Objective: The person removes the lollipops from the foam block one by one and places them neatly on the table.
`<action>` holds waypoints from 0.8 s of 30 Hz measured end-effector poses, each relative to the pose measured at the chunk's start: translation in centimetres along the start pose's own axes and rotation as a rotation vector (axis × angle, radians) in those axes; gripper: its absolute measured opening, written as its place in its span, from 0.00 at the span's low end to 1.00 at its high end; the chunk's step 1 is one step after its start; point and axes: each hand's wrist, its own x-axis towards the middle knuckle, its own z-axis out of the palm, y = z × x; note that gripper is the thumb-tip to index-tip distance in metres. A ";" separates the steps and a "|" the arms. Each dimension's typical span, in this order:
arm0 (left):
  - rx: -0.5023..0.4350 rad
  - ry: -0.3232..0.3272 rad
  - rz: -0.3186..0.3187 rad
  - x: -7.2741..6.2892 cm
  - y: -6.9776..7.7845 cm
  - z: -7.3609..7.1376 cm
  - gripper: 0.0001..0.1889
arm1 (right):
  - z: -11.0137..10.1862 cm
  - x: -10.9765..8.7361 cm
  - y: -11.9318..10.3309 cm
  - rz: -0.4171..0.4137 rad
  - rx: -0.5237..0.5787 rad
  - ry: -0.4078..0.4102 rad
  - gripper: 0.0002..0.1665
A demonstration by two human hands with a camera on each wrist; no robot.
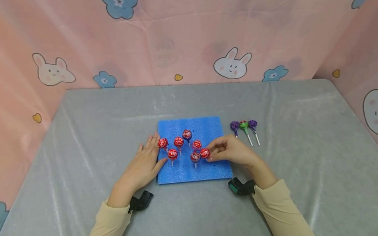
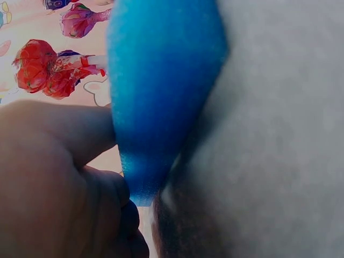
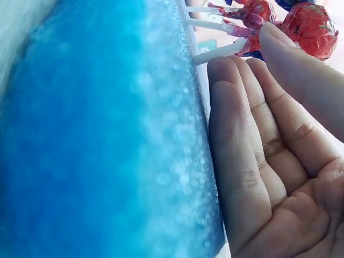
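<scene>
Several wrapped lollipops stand by their sticks in a blue foam board (image 1: 185, 175), most with red wrappers. My right hand (image 1: 234, 149) pinches the rightmost red lollipop (image 1: 205, 153) between thumb and fingers. Up close in the right wrist view, its white stick (image 3: 220, 52) meets the foam, with the thumb against the wrapper. My left hand (image 1: 144, 162) rests along the board's left edge, fingers straight and thumb on the top face. Nearest to it are two red lollipops, one at the left edge (image 1: 163, 143) and one closer to me (image 1: 172, 154).
Three more lollipops lie on the grey table cover (image 1: 304, 139) right of the board: a purple one (image 1: 234, 126), a green one (image 1: 243, 125) and another purple one (image 1: 253, 124). A pink patterned curtain (image 1: 168, 30) hangs behind the table. Small dark holes mark the foam.
</scene>
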 end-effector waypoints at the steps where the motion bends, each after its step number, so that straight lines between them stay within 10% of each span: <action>1: 0.000 0.000 -0.001 0.0 0.0 0.0 0.38 | 0.0 0.0 0.0 -0.004 -0.003 0.001 0.13; 24: 0.001 -0.002 -0.002 0.0 0.0 0.0 0.38 | 0.9 0.5 0.4 -0.044 -0.024 0.011 0.08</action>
